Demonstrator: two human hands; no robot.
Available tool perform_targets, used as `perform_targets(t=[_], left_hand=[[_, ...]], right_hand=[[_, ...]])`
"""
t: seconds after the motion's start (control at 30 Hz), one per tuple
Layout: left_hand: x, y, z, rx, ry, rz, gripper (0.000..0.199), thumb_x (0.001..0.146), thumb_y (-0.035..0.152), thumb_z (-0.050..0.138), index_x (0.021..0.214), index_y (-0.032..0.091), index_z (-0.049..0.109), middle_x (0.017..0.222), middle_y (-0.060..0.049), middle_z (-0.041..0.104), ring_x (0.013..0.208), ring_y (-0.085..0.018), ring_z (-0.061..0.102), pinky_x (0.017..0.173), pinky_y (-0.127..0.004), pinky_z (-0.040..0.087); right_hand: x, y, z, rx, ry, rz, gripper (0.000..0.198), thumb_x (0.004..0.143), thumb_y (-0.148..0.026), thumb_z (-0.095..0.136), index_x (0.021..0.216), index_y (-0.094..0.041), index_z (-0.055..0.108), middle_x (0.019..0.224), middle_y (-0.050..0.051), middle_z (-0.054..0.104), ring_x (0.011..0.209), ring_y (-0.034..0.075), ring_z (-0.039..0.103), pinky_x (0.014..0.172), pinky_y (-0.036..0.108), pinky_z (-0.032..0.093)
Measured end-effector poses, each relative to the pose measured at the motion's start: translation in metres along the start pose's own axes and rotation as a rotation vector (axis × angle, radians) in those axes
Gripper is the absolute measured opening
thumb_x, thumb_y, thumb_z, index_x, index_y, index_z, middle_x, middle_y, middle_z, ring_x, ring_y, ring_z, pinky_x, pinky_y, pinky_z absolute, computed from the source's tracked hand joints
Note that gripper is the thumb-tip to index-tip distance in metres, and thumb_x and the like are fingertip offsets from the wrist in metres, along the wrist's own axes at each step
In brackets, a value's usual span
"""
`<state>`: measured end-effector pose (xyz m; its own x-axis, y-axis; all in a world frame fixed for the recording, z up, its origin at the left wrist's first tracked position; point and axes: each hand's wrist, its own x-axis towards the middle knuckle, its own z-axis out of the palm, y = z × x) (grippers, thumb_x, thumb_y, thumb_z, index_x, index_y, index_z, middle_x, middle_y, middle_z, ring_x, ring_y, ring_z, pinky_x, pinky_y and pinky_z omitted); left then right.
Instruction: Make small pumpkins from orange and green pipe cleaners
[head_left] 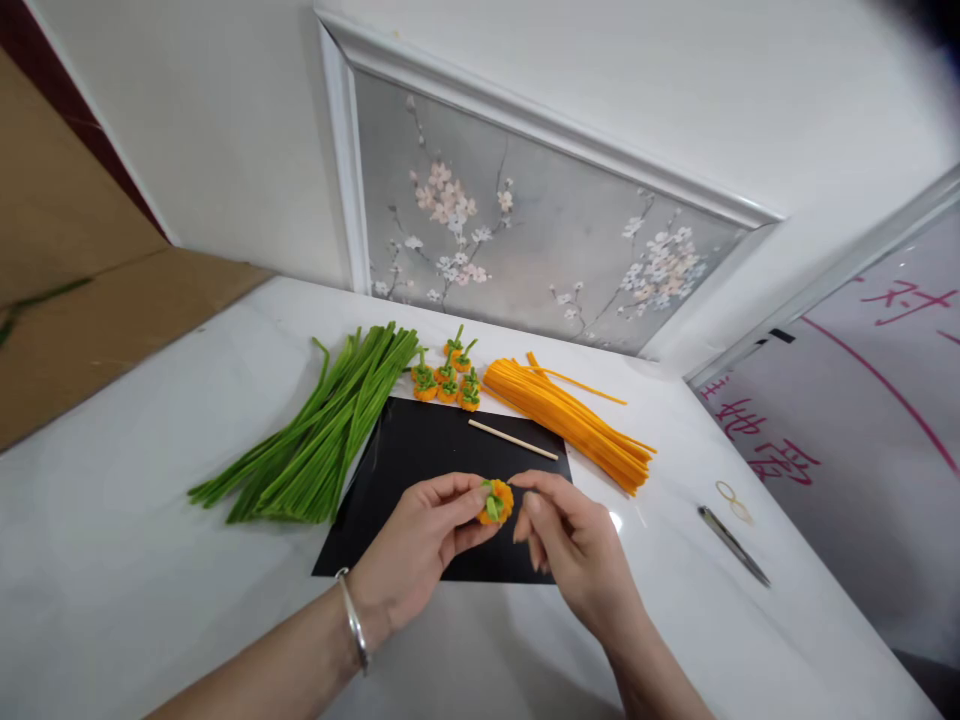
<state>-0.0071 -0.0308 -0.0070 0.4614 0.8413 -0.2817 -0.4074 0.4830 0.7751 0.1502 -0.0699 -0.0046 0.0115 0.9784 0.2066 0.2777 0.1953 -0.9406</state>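
A small orange pipe-cleaner ornament (495, 503) with a green top, shaped like a pumpkin or persimmon, is pinched between the thumb and fingers of my left hand (427, 535). Close at its right side is my right hand (574, 540), its index finger reaching toward the ornament's edge and its thumb a little apart. I see nothing held in the right hand. Both hands are above a black mat (420, 440). On the mat's far part lies a thin pale wooden stick (514, 439). Several finished-looking ornaments of the same kind (447, 380) stand in a cluster behind the mat.
Green pipe cleaners (322, 440) lie in a loose pile on the left. An orange bundle of pipe cleaners (574, 420) lies back right. Tweezers or clippers (733, 545) and yellowish loops (733, 500) rest at right. A framed panel (525, 220) and a whiteboard (847, 400) bound the white table.
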Motion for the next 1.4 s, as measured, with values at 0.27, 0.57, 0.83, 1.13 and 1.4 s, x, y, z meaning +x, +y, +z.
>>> perform_targets(t=[0.27,0.57,0.83,1.13,1.4], left_hand=[[0.0,0.004,0.001,-0.061,0.035,-0.144,0.011,0.068,0.017,0.078,0.073,0.011,0.07,0.07,-0.003,0.066,0.061,-0.008,0.06,0.057,-0.016,0.05],[-0.001,0.005,-0.002,-0.008,-0.064,-0.152,0.014,0.068,0.021,0.079,0.075,0.012,0.071,0.074,-0.003,0.068,0.061,-0.009,0.06,0.061,-0.02,0.05],[-0.004,-0.001,0.001,-0.066,-0.066,0.017,0.009,0.07,0.02,0.079,0.074,0.014,0.073,0.089,-0.003,0.064,0.069,-0.008,0.058,0.065,-0.018,0.051],[-0.008,-0.003,0.007,0.005,-0.041,0.187,0.005,0.074,0.022,0.076,0.072,0.018,0.072,0.099,-0.002,0.061,0.078,-0.01,0.058,0.071,-0.018,0.051],[-0.008,-0.005,0.002,0.287,-0.037,0.428,0.006,0.081,0.021,0.068,0.076,0.019,0.07,0.099,-0.003,0.059,0.08,-0.011,0.056,0.073,-0.02,0.049]], right_hand=[[0.006,0.005,-0.015,-0.452,-0.053,-0.568,0.029,0.09,-0.007,0.047,0.097,-0.022,0.07,0.091,0.006,0.064,0.079,0.014,0.063,0.068,0.026,0.055],[0.009,0.005,-0.014,-0.484,-0.074,-0.752,0.027,0.091,-0.007,0.048,0.097,-0.021,0.069,0.088,0.006,0.068,0.076,0.015,0.06,0.067,0.028,0.055],[0.008,0.005,-0.01,-0.457,0.031,-0.803,0.025,0.088,-0.004,0.051,0.1,-0.019,0.067,0.087,0.007,0.067,0.078,0.016,0.06,0.067,0.031,0.056],[0.004,-0.006,0.003,-0.45,0.244,-0.71,0.02,0.087,-0.006,0.054,0.089,-0.019,0.068,0.08,0.006,0.062,0.071,0.016,0.058,0.062,0.03,0.054],[0.003,-0.01,0.005,-0.414,0.194,-0.627,0.022,0.089,-0.004,0.048,0.093,-0.017,0.065,0.087,0.009,0.061,0.075,0.016,0.058,0.064,0.029,0.054]])
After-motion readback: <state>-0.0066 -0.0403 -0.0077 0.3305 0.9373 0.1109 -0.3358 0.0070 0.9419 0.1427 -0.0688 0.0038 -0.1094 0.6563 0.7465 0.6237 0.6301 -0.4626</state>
